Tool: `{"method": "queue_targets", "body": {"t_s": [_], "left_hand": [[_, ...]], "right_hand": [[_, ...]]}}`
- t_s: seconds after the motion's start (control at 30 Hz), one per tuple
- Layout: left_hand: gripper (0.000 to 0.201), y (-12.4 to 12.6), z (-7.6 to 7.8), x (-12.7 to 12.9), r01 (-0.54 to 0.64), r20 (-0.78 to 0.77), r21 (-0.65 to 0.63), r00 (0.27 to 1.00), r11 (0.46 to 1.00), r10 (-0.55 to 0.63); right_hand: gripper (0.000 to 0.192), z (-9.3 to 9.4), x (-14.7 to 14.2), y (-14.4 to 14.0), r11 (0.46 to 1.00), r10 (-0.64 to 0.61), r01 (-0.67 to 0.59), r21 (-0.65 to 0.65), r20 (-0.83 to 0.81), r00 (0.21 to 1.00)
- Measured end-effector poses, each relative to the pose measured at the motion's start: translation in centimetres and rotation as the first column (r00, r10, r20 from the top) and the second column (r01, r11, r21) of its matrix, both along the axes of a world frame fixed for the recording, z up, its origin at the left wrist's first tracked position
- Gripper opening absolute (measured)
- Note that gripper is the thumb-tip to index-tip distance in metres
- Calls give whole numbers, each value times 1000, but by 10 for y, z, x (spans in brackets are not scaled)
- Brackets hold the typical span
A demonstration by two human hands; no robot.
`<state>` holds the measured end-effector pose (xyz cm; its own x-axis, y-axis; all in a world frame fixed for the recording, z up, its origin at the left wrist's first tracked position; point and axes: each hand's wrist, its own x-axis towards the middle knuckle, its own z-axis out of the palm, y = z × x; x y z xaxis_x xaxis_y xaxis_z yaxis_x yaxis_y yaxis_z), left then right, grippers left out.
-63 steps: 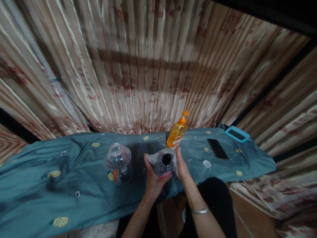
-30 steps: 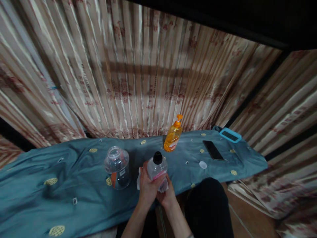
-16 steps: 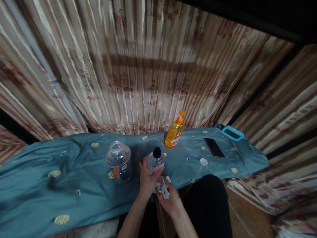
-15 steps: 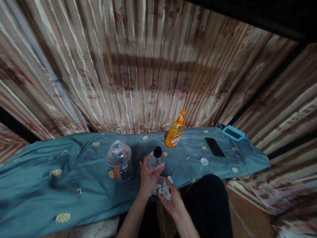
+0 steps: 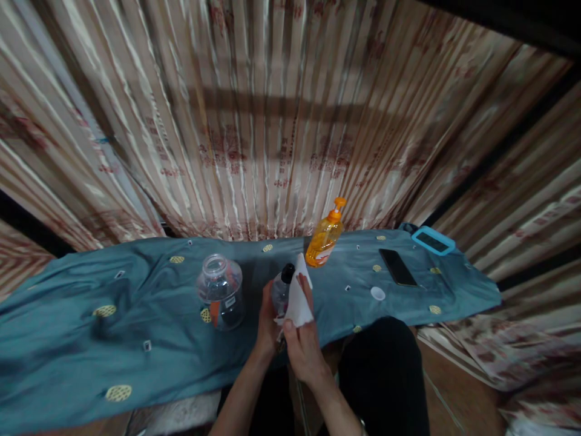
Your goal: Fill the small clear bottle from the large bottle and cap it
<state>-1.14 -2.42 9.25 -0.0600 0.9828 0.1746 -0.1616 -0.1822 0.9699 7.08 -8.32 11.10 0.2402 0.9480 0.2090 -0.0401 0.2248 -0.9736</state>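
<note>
A clear bottle (image 5: 279,293) with a black cap stands upright between my hands, close to the front edge of the cloth. My left hand (image 5: 267,324) is wrapped round its left side. On the bottle's right, my right hand (image 5: 303,346) grips a white tissue (image 5: 299,303), which covers much of that side. Part of the tissue rises near the cap. The lower part of the bottle is hidden by my fingers and the tissue.
A wide clear plastic jar (image 5: 230,306) stands to the left. Behind on the right is an orange pump bottle (image 5: 325,239). Farther right lie a small white lid (image 5: 377,293), a black phone (image 5: 397,267) and a blue-framed device (image 5: 433,241) on the teal cloth (image 5: 172,315).
My right hand has moved up from below the bottle to its right side. The tissue, crumpled low before, is now spread against the bottle. My left hand keeps its hold.
</note>
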Motion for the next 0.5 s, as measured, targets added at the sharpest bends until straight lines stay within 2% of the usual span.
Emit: {"method": "queue_targets", "body": {"t_s": [0.07, 0.13, 0.17, 0.2, 0.27, 0.33, 0.4, 0.5], "left_hand": [[50, -2, 1, 0, 48, 65, -80, 997, 996, -43], [52, -4, 1, -1, 27, 84, -154, 996, 988, -14], [53, -4, 0, -2, -1, 32, -145, 999, 989, 6], [60, -5, -1, -3, 28, -62, -91, 998, 995, -34], [72, -5, -4, -5, 32, -201, -25, 979, 999, -36], [77, -6, -7, -5, 49, -251, 11, 967, 999, -44], [80, -6, -8, -5, 56, -263, 21, 964, 998, -49], [77, -6, -6, -4, 57, -280, -7, 958, 998, -57]], "right_hand": [[81, -14, -4, 8, 1000, -2, 2, 8, 46, 999], [67, -37, -3, 8, 997, -1, 4, -75, 50, 999], [53, -48, -2, 6, 991, -5, 11, -133, 43, 999], [47, -58, 0, 2, 983, -20, 25, -181, 31, 999], [42, -70, 4, -5, 966, -60, 58, -252, 3, 998], [42, -69, 7, -10, 958, -95, 84, -275, -28, 995], [42, -57, 10, -5, 965, -107, 88, -248, -64, 992], [47, -38, 16, 19, 984, -85, 63, -169, -127, 988]]}}
